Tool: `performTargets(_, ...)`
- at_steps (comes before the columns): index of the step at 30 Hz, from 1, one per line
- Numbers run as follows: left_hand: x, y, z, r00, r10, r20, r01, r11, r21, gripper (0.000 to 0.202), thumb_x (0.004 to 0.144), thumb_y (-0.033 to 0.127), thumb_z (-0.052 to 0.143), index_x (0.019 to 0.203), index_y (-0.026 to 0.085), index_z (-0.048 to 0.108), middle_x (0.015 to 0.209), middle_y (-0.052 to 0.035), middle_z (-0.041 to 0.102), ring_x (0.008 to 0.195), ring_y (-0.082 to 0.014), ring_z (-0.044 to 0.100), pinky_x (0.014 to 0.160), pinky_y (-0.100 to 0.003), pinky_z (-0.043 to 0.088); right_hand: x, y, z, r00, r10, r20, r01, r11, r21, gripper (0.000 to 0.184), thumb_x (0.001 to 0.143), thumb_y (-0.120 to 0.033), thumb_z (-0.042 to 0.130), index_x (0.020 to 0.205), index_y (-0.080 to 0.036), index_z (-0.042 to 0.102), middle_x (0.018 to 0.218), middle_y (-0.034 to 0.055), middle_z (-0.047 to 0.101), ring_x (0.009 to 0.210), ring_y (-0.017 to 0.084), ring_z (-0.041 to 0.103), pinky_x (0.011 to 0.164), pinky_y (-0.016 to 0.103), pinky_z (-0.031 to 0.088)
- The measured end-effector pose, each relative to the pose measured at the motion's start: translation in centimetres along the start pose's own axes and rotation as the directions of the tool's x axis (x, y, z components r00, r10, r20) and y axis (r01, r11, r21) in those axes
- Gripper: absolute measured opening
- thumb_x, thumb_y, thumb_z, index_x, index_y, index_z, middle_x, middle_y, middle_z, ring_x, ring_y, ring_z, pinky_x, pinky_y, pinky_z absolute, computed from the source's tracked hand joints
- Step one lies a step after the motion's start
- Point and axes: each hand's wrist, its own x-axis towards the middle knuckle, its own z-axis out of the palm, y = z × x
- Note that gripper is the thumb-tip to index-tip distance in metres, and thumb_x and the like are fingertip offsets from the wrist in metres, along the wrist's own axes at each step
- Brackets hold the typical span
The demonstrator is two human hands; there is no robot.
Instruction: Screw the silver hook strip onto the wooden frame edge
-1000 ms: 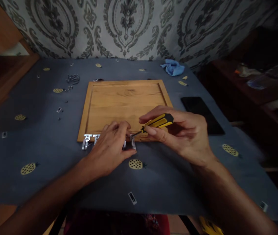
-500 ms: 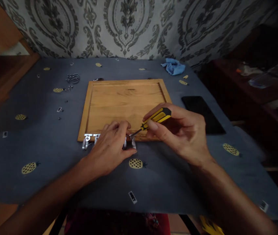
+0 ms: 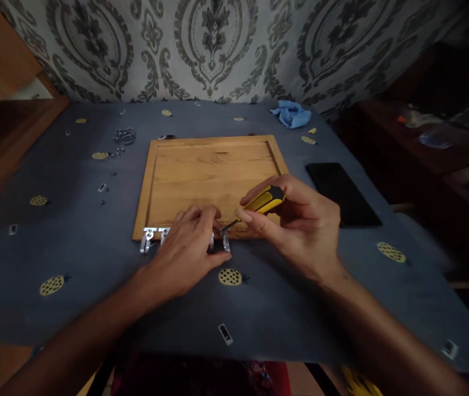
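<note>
A wooden panel (image 3: pixel 213 179) with a raised frame lies flat on the table. Along its near edge runs a silvery metal hook rack (image 3: pixel 148 237), its middle covered by my left hand (image 3: pixel 189 242). Those fingers press the rack against the wood, and the thumb reaches a hook near the right end. A yellow-and-black screwdriver (image 3: pixel 265 201) is pinched in my right hand (image 3: pixel 306 225). It slants down to the left, its tip at the rack's right end beside my left fingertips. Whether a screw sits under the tip is too small to tell.
Grey metal hooks (image 3: pixel 124 136) lie at the back left, with several small screws (image 3: pixel 120 151) near them. A blue cloth (image 3: pixel 291 114) is crumpled at the back right. A flat black tablet-like object (image 3: pixel 342 192) lies right of the panel.
My right hand has turned slightly around the screwdriver, whose handle has shifted a little left and down. The left hand stays on the rack. The whole view has moved slightly.
</note>
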Motion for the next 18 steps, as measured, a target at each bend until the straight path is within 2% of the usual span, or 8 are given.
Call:
performTargets(4, 0.0, 0.0, 0.0, 1.000, 0.010, 0.000, -0.010, 1.000, 0.000, 0.042, 0.074, 0.022, 0.077, 0.103, 0.022, 0.046, 0.106, -0.0046, 0.058, 0.105, -0.0272, 0.055, 0.091, -0.046, 0.046, 0.2, -0.3, -0.4, 0.997, 0.011, 0.081, -0.017, 0.996, 0.084, 0.019, 0.080, -0.036, 0.073, 0.086, -0.021, 0.064, 0.081, -0.0004, 0.064, 0.062, 0.011, 0.059, 0.052, 0.025, 0.051)
performTargets(8, 0.0, -0.1, 0.0, 1.000, 0.023, 0.004, -0.023, 1.000, 0.002, 0.042, 0.075, 0.022, 0.076, 0.105, 0.021, 0.045, 0.107, -0.0049, 0.058, 0.105, -0.0267, 0.054, 0.091, -0.044, 0.046, 0.4, 0.0, -0.9, 0.986, -0.056, 0.155, 0.049, 0.997, 0.053, 0.011, 0.083, -0.031, 0.070, 0.080, -0.020, 0.066, 0.081, 0.0000, 0.066, 0.060, 0.011, 0.059, 0.054, 0.027, 0.050)
performTargets(12, 0.0, -0.1, 0.1, 1.000, 0.022, -0.006, -0.022, 1.000, 0.022, 0.043, 0.075, 0.024, 0.077, 0.103, 0.022, 0.045, 0.105, -0.0043, 0.058, 0.103, -0.0273, 0.055, 0.088, -0.044, 0.046, 0.3, 0.4, -0.6, 0.986, -0.159, 0.056, 0.163, 0.983, -0.084, 0.016, 0.077, -0.028, 0.077, 0.073, -0.022, 0.062, 0.069, -0.0012, 0.062, 0.060, 0.014, 0.058, 0.053, 0.030, 0.043)
performTargets(15, -0.1, -0.1, 0.0, 1.000, 0.010, -0.010, -0.010, 1.000, 0.022, 0.042, 0.075, 0.024, 0.077, 0.101, 0.022, 0.045, 0.106, -0.0047, 0.058, 0.103, -0.0274, 0.055, 0.087, -0.044, 0.047, -0.1, 0.1, -0.3, 0.969, -0.248, -0.004, 0.244, 0.956, -0.163, 0.020, 0.075, -0.028, 0.079, 0.072, -0.024, 0.060, 0.063, -0.0018, 0.059, 0.059, 0.016, 0.057, 0.053, 0.032, 0.042)
performTargets(18, -0.1, -0.1, 0.0, 1.000, 0.014, 0.000, -0.014, 1.000, 0.013, 0.043, 0.075, 0.024, 0.076, 0.103, 0.022, 0.044, 0.107, -0.0049, 0.058, 0.105, -0.0274, 0.054, 0.089, -0.044, 0.046, -0.5, -0.7, -0.2, 0.956, -0.265, -0.128, 0.244, 0.957, -0.160, 0.017, 0.079, -0.028, 0.075, 0.074, -0.028, 0.059, 0.068, -0.0005, 0.060, 0.063, 0.018, 0.058, 0.055, 0.035, 0.045)
